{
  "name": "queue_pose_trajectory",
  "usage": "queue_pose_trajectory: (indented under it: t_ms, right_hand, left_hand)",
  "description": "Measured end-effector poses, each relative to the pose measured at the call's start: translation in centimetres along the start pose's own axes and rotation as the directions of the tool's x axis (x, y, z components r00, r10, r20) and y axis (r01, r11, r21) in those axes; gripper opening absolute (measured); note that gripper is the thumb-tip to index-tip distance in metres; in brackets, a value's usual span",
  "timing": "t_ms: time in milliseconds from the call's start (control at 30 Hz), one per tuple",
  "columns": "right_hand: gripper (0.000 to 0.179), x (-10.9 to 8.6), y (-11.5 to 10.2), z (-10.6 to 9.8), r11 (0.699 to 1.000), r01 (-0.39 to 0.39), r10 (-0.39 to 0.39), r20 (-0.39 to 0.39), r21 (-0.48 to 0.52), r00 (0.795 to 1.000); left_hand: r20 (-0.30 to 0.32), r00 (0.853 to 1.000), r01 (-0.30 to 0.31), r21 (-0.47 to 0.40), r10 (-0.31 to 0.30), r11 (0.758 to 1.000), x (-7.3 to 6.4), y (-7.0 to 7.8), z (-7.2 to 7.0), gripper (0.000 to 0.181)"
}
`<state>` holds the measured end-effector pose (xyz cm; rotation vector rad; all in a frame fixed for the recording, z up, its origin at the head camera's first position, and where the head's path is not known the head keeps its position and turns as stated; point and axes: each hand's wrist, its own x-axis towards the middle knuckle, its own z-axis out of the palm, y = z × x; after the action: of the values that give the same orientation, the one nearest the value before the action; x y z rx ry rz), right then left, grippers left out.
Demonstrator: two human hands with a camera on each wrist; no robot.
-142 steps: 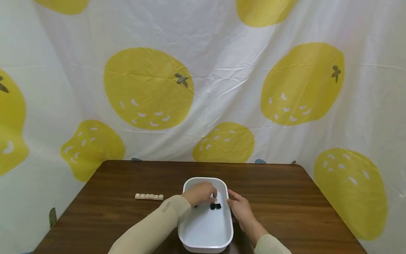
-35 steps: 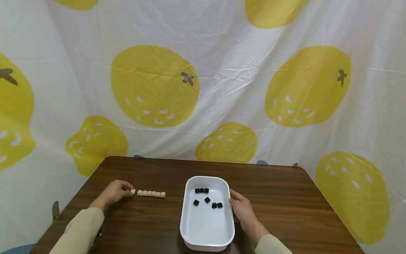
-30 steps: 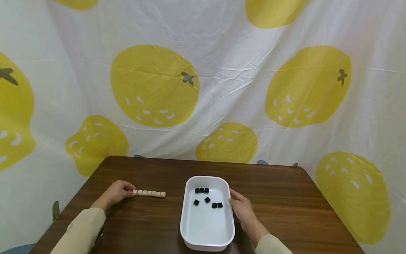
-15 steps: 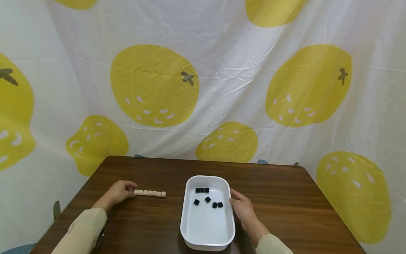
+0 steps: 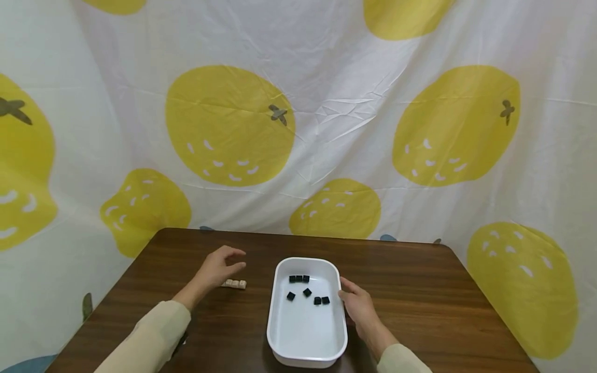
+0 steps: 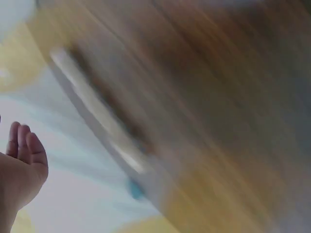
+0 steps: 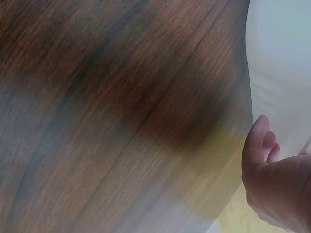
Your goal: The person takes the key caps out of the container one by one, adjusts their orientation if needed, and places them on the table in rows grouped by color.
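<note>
My left hand (image 5: 213, 268) hovers over the row of cream keycaps (image 5: 235, 284) on the table, thumb and fingers apart, with nothing between them. It hides the row's left part in the head view. In the left wrist view the same row (image 6: 97, 109) is a pale blurred strip, and the left hand (image 6: 22, 167) shows at the left edge. A white tray (image 5: 305, 339) holds several black keycaps (image 5: 299, 278), three of them lined up at its far end. My right hand (image 5: 361, 308) rests against the tray's right side, its fingers relaxed along the outer wall.
The dark wooden table (image 5: 410, 290) carries the tray and the row. Behind it hangs a white curtain (image 5: 336, 124) with yellow fruit prints, close to the table's far edge.
The left hand was in the tray, then set a cream keycap at the row's left end and slid it against the others. It has now let go, lifted and moved right.
</note>
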<state>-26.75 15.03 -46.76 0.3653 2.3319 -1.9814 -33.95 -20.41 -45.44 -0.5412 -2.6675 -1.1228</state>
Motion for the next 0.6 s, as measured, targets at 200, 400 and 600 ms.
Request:
queue_pose_trajectory:
  t_ms: [200, 400, 600]
  right_hand:
    - [0.046, 0.0, 0.0, 0.0, 1.000, 0.000, 0.000, 0.001, -0.001, 1.000]
    - [0.046, 0.1, 0.0, -0.1, 1.000, 0.009, -0.009, -0.006, 0.002, 1.000]
    - [0.046, 0.0, 0.0, 0.0, 1.000, 0.013, -0.013, -0.005, 0.009, 1.000]
  left_hand:
    - [0.089, 0.990, -0.104, -0.029, 0.107, 0.994, 0.9, 4.4, 4.4, 0.025]
    - [0.194, 0.981, -0.035, 0.034, 0.027, 0.999, 1.0, 6.8, 7.7, 0.025]
    - [0.187, 0.982, -0.058, 0.172, 0.025, 0.983, 0.8, 7.8, 9.2, 0.030]
